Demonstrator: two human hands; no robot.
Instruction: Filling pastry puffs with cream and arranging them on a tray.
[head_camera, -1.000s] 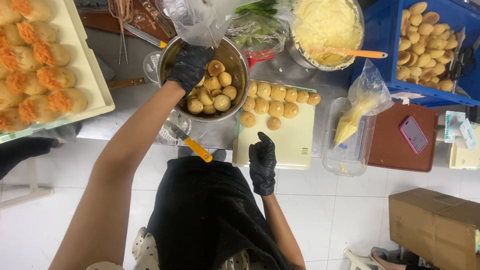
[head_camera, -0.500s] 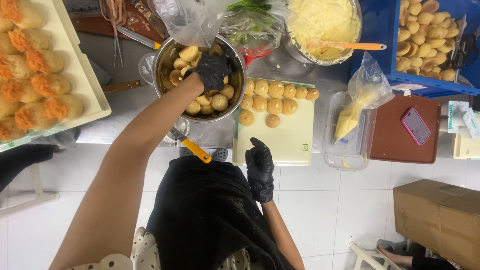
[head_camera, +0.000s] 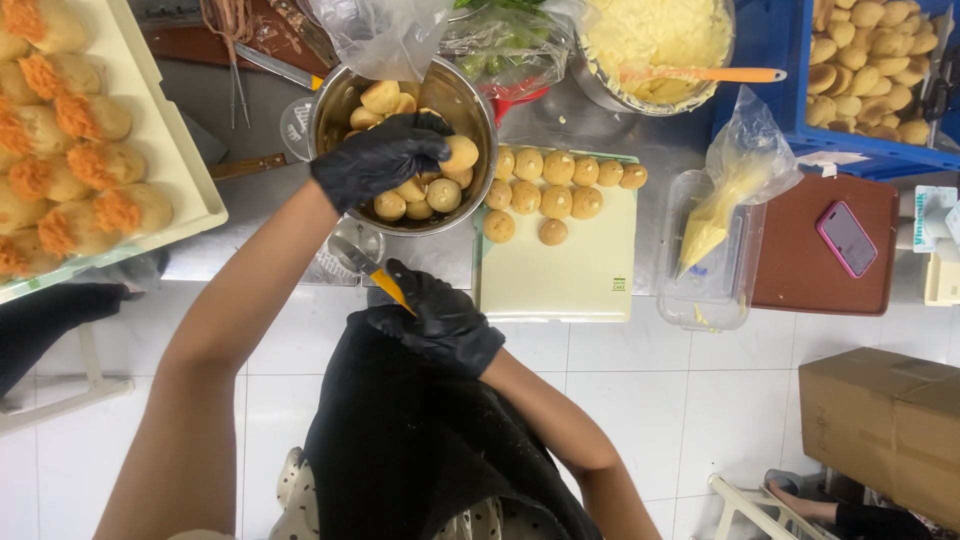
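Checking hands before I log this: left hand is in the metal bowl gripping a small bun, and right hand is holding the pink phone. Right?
Not quite. In the head view the right hand grips a yellow-handled knife; the pink phone lies untouched on the brown board. The left hand does grip a bun in the metal bowl.

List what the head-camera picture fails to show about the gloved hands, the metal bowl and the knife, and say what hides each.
- Left hand: its grip on a bun is hidden by its own back.
- Metal bowl: the buns under that hand are hidden.
- Knife: most of the yellow handle is hidden inside the right hand.
- Tray: cut off by the left edge.
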